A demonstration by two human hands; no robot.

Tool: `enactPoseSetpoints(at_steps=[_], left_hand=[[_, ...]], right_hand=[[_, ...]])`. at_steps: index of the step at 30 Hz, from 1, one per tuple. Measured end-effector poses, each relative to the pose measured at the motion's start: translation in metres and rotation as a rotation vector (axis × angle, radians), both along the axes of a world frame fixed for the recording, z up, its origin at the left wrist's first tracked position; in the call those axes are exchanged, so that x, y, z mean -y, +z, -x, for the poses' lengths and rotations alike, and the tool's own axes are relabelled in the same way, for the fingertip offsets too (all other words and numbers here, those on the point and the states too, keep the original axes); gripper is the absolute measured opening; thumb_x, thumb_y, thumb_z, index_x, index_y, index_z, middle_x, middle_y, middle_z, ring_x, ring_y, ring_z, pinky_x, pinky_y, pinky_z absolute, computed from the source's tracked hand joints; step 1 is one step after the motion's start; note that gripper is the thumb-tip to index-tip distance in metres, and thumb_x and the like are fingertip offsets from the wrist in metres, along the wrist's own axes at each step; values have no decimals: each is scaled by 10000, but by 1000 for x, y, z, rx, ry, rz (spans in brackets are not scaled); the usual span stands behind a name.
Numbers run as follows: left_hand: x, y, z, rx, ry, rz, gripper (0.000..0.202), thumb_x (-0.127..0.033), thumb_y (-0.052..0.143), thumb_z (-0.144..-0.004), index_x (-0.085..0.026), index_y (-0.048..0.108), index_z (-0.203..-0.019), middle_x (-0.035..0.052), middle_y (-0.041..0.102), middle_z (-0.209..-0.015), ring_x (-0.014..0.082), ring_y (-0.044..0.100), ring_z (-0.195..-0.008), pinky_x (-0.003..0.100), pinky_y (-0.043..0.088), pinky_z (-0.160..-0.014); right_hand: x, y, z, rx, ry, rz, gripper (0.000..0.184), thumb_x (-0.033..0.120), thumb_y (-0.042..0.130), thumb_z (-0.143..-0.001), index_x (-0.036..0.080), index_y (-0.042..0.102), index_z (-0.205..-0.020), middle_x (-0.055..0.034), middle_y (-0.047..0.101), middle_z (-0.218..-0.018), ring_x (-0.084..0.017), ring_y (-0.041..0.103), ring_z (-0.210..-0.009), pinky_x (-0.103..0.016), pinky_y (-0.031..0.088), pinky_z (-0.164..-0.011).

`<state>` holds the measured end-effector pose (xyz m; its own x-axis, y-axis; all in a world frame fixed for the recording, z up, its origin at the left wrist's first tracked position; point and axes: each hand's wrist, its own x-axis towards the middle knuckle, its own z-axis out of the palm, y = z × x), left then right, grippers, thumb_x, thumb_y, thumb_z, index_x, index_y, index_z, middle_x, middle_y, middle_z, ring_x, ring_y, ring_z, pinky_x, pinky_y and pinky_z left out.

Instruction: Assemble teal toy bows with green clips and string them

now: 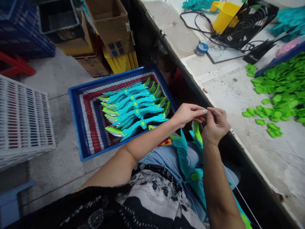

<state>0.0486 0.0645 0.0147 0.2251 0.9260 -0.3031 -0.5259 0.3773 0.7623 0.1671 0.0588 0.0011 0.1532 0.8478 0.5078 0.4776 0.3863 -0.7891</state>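
A teal and green plastic toy bow [188, 162] lies across my lap, its green tip pointing up toward my hands. My left hand [188, 114] and my right hand [215, 125] meet just above that tip, both with fingers pinched together on a thin white string [235, 187] that runs down to the right along the bow. A blue crate [78, 127] on the floor to my left holds several finished teal bows [134, 108] laid side by side.
A workbench [238, 92] runs along my right, with a pile of green plastic pieces [283, 89], a black fan [247, 22], a yellow container [224, 14] and cables. A white crate [23, 117], cardboard boxes [109, 25] and dark blue crates [21, 31] stand on the floor.
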Motion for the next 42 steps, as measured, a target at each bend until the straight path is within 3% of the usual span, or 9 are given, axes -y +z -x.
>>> enactPoseSetpoints(at_steps=[3,8,12,16,21,25,28,36,42], left_hand=[[0,1,0,19,-16,-8,59,-149,695,-761,-118,662,-724,12,646,-594,107,627,-574,226,528,-572],[-2,3,-13,47,129,68,128,-117,630,-776,-133,603,-652,-19,603,-536,87,590,-508,206,506,-529],[-9,1,-15,93,96,92,177,-93,601,-752,-127,570,-580,-12,596,-526,94,597,-521,245,531,-599],[-10,-3,-9,35,-6,0,118,-178,660,-702,-108,632,-611,36,651,-601,133,643,-615,289,541,-685],[-7,-2,-9,-215,-17,-251,117,-186,674,-626,-112,701,-713,12,666,-652,112,597,-607,243,501,-644],[-8,-3,-15,-448,18,-347,193,-286,682,-663,-117,700,-756,-12,607,-576,88,502,-502,213,408,-503],[-8,-5,-18,-562,70,-394,195,-320,686,-682,-127,685,-712,-10,605,-592,93,499,-529,224,403,-529],[-1,-9,-12,-545,-53,-432,190,-315,707,-655,-127,717,-683,10,624,-653,130,542,-667,261,412,-656],[8,-18,-19,-622,25,-559,187,-319,661,-740,-140,713,-734,18,615,-708,126,540,-686,254,425,-648]], right_hand=[[-1,-1,-3,-62,110,46,172,288,601,-834,192,714,-921,-32,624,-900,-172,619,-903,-352,523,-828],[0,0,-12,0,216,5,252,229,576,-855,268,688,-1078,-34,636,-985,-202,622,-940,-423,517,-865],[-4,7,-22,175,220,-102,155,225,616,-839,278,716,-946,-39,654,-939,-233,623,-905,-483,503,-869],[-9,15,-29,234,258,-91,89,216,612,-838,229,698,-859,-37,677,-867,-195,642,-823,-392,531,-778],[-9,16,-30,341,181,-103,113,220,556,-847,195,651,-792,-19,662,-781,-142,614,-737,-291,507,-711],[-9,8,-37,181,155,-4,136,236,532,-864,180,642,-809,-11,663,-784,-121,607,-702,-254,492,-659],[-5,6,-44,157,175,45,147,241,528,-876,174,637,-803,-7,653,-768,-116,601,-690,-245,476,-648],[17,9,-49,565,151,-133,182,214,442,-919,187,565,-788,-51,598,-789,-160,551,-774,-289,437,-728],[15,-8,-49,499,13,-76,164,194,466,-889,193,543,-745,-20,538,-726,-145,508,-702,-279,419,-680]])
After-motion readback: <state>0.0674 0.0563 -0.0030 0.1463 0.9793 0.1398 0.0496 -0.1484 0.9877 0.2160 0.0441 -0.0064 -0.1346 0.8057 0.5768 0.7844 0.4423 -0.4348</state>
